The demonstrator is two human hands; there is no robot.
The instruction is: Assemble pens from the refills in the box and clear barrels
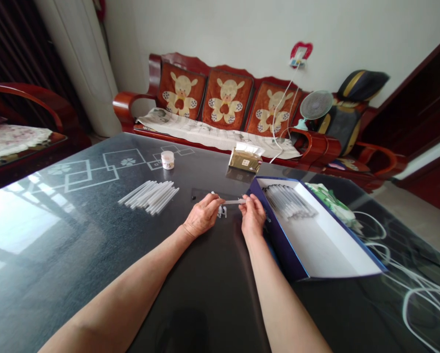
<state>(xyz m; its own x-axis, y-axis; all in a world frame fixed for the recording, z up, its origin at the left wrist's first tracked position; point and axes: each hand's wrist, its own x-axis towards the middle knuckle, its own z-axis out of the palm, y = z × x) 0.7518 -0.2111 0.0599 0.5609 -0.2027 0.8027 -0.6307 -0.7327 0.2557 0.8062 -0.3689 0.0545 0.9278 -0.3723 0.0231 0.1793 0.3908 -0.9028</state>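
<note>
Both hands meet over the dark glossy table (94, 245), holding one thin clear tube (233, 201) between them. The left hand (202, 215) has its fingers (216, 198) closed around the tube's left end, knuckles up, with the heel of the hand resting on the table. The right hand (252, 215) pinches the tube's right end with its fingers (249, 200) closed on it. The tube lies roughly level, spanning the small gap between the two sets of fingers.

Just below the left fingers, touching or nearly touching the table, sits a small white-and-dark part (221, 212); it is too small to make out, possibly a clip or cap. Left of the left fingers, well apart, lies a loose bundle of clear tubes (149, 193) side by side on the table. Immediately right of the right fingers stands an open blue box (333, 245) with a white lining, its near wall almost touching that hand; more tubes (289, 201) lie in its far end. Beyond the fingers are a small white jar (167, 159) and a brown packet (245, 159). A green-and-white bag (332, 203) lies past the box.
</note>
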